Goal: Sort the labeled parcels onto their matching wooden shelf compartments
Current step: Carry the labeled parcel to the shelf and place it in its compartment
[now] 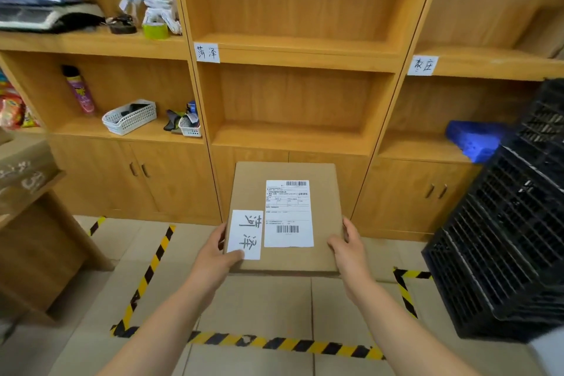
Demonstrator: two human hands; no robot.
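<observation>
A flat brown cardboard parcel (283,217) is held level in front of the wooden shelf unit (293,52), above the tiled floor (259,308) inside a rectangle of yellow-black hazard tape (287,343). It is gripped at both near side edges: the left hand (213,256) w/ thumb over the corner of a white handwritten slip (245,234), the right hand (348,246) w/ fingers curled round the right edge, so both sets of fingers are closed on the parcel. A printed white shipping label w/ barcodes (288,213) sits beside the slip. The slip's two characters appear to match the white handwritten tag (207,52) on the middle column's shelf edge; a different tag (422,65) marks the right column. The middle compartments above and below that tag are seen w/o any parcels, and none is visible in the right column, where only a blue plastic item (476,139) lies on a lower shelf. Judged from this, sorting is at an early stage: this parcel is identified but not yet placed. A black slatted plastic crate (506,223) stands at right; its contents can't be made out, so the no. of parcels left can't be told. The left column holds misc. clutter, e.g. a white mesh basket (129,116) and a pink spray can (80,91), not part of the job.
</observation>
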